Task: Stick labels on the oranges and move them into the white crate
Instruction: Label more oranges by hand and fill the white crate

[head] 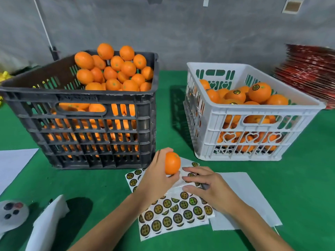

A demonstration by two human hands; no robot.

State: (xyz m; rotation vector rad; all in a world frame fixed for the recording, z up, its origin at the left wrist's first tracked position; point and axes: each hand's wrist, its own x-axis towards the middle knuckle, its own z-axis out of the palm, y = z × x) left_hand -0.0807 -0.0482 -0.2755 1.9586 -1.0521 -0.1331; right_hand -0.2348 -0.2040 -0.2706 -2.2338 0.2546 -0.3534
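Observation:
My left hand (155,175) grips an orange (172,163) just above the label sheets (174,214), which lie on the green table in front of me. My right hand (206,187) rests on the sheets beside it, fingers stretched out flat toward the orange, fingertips on the round gold-and-black stickers. A black crate (81,104) at the left is heaped with unlabelled oranges. The white crate (253,113) at the right holds several oranges, some showing round labels.
White paper sheets lie under my right forearm (243,196) and at the left edge (12,163). A folded white wrapper (49,221) and a grey device (12,212) sit at the lower left. A stack of red flat packs (311,73) stands behind the white crate.

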